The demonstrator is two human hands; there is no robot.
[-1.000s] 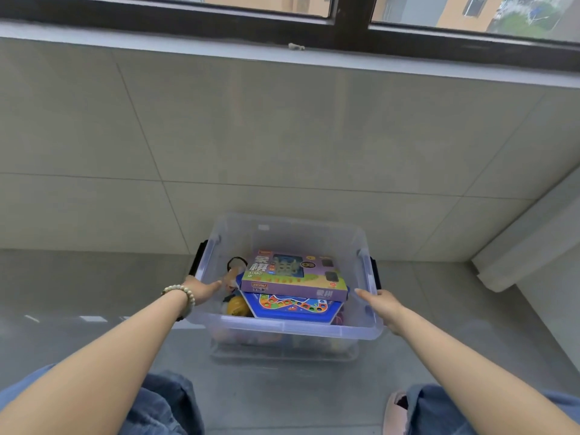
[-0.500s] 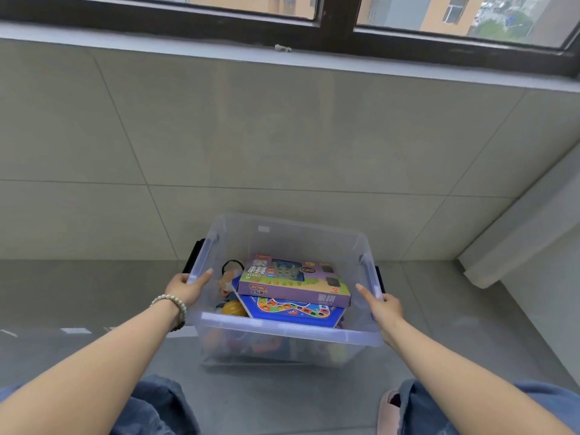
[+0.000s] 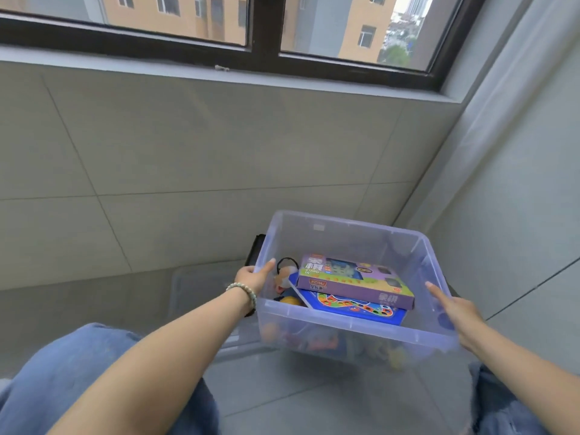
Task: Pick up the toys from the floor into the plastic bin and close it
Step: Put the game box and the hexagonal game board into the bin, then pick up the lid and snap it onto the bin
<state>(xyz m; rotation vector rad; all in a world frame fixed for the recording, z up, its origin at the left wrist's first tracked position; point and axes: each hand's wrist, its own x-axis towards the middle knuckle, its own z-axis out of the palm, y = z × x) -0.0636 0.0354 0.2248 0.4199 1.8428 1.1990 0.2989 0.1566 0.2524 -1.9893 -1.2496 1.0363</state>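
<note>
A clear plastic bin [image 3: 342,325] with no lid on it hangs above the floor, tilted a little. My left hand [image 3: 253,277] grips its left rim beside a black latch [image 3: 255,252]. My right hand [image 3: 456,315] holds the right rim, fingers partly behind the wall. Inside, a purple game box [image 3: 354,282] lies on a blue board game [image 3: 361,310]. A small plush toy [image 3: 282,277] sits at the left, and several small colourful toys [image 3: 317,342] show blurred through the bin's front wall.
A translucent lid-like sheet [image 3: 194,296] lies on the grey floor to the left of the bin. A tiled wall under a window stands behind, and a side wall [image 3: 518,215] closes the corner at right. My jeans-clad knees [image 3: 78,372] are below.
Both hands shifted from inside the bin to its side rims, then raised it off the floor and carried it right. The view rose and turned toward the corner.
</note>
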